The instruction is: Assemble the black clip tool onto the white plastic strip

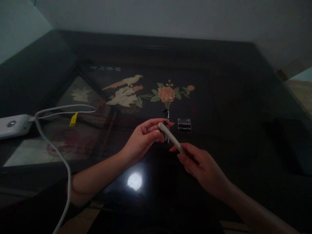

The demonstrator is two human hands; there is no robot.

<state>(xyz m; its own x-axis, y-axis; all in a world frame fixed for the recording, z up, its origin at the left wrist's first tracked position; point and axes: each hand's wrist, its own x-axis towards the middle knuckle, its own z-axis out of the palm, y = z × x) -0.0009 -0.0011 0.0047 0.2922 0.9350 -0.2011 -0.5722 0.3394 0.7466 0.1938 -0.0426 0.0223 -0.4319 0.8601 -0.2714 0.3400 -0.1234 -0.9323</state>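
My left hand point(146, 136) is closed in a pinch at the centre of the head view. Between its fingertips is a small black piece point(160, 129), mostly hidden. From the lower right, my right hand point(197, 162) grips a slim, pale, slightly curved handle point(172, 137). The handle's rounded upper end meets the left fingertips and the black piece; whether the two are joined I cannot tell. Just behind the fingers a small clear-edged item point(168, 114) lies on the table, partly covered. A small clear case point(184, 125) with black parts in it lies to the right.
The dark glossy table point(231, 97) carries an inlaid bird and flower picture point(166, 94). At left lies a white power bank point(14, 125) with a white cable point(55, 146) looping towards me past my left arm. A yellow tag point(73, 119) hangs on the cable. A wall stands behind.
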